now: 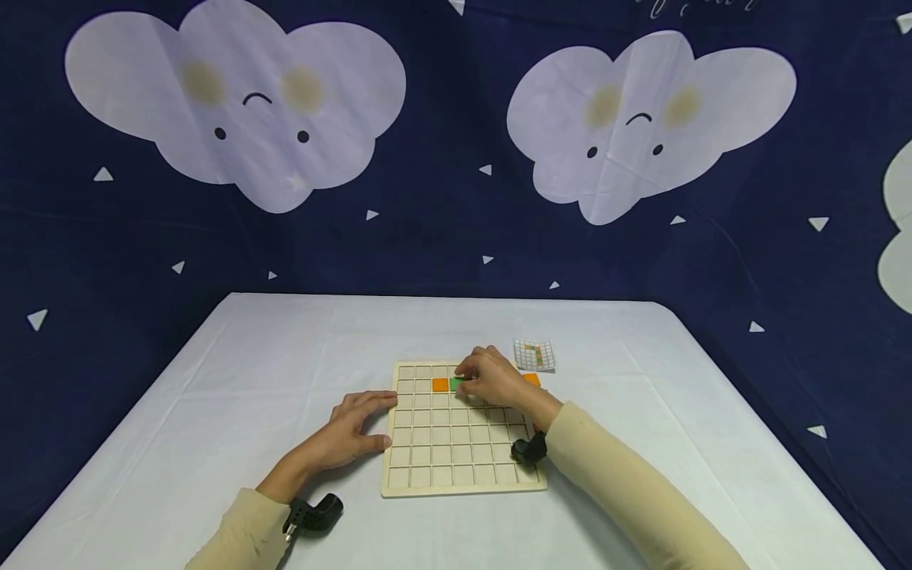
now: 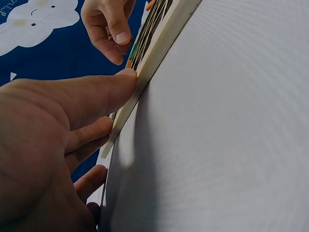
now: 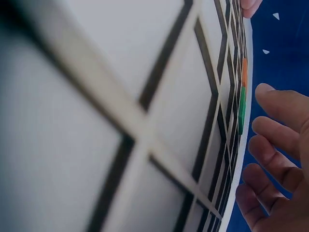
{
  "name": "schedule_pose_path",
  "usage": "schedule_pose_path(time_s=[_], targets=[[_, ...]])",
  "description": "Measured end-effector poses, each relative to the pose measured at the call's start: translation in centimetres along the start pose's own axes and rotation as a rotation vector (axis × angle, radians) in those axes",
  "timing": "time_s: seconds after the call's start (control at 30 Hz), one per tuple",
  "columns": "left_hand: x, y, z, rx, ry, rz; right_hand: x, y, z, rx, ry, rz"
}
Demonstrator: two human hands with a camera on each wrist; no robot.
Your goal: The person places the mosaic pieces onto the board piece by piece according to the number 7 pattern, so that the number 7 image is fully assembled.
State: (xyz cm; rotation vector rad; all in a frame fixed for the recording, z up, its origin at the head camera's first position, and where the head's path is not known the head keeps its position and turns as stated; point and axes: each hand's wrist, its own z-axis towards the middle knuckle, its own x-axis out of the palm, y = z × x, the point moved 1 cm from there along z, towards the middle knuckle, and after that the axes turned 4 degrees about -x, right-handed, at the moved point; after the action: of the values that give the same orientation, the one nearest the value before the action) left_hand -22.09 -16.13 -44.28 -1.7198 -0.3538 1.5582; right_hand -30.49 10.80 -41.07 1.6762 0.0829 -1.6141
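A pale wooden grid board (image 1: 422, 478) lies on the white table. An orange tile (image 1: 440, 385) and a green tile (image 1: 456, 384) sit side by side in its second row from the far edge. My right hand (image 1: 492, 378) hovers over the green tile, partly covering it. In the right wrist view its fingers (image 3: 268, 150) are loosely bent, apart from the tiles, with nothing between them. My left hand (image 1: 349, 431) touches the board's left edge with thumb and fingers fairly straight; the left wrist view shows the thumb (image 2: 104, 94) against the side.
A small card with a printed coloured grid (image 1: 534, 355) lies beyond the board's far right corner. Another orange piece (image 1: 531, 380) shows by the right forearm, partly hidden. A dark blue cloth with clouds (image 1: 456, 237) hangs behind the table (image 1: 285, 340).
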Motion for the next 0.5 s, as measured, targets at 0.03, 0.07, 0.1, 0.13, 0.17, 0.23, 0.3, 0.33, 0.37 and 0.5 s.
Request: schedule_pose_path(time_s=[0.03,0.07,0.1,0.13,0.17,0.23,0.3,0.33,0.37,0.5], targets=[[0.0,0.0,0.0,0.003,-0.001,0.000,0.0,0.0,0.0,0.003,-0.005,0.000],[0.0,0.0,0.0,0.007,-0.003,0.003,-0.1,0.1,-0.1,0.007,-0.011,-0.002],[-0.1,0.0,0.0,0.010,-0.004,0.003,-0.1,0.1,-0.2,0.010,-0.016,-0.004],[-0.1,0.0,0.0,0.013,-0.004,0.006,-0.2,0.1,-0.2,0.015,-0.022,-0.004],[-0.1,0.0,0.0,0.014,-0.004,0.002,-0.2,0.1,-0.3,0.019,-0.028,-0.006],[-0.1,0.0,0.0,0.014,-0.006,-0.004,-0.4,0.2,-0.5,0.025,-0.038,-0.004],[-0.1,0.0,0.0,0.014,-0.008,-0.011,-0.7,0.3,-0.7,0.029,-0.045,0.002],[-0.1,0.0,-0.1,0.016,-0.010,-0.010,-0.9,0.4,-0.8,0.030,-0.046,0.007],[-0.1,0.0,-0.1,0.014,-0.011,-0.018,-1.0,0.4,-1.0,0.035,-0.044,0.016],[-0.1,0.0,-0.1,0.012,-0.011,-0.018,-1.5,0.4,-1.6,0.053,-0.029,0.051]])
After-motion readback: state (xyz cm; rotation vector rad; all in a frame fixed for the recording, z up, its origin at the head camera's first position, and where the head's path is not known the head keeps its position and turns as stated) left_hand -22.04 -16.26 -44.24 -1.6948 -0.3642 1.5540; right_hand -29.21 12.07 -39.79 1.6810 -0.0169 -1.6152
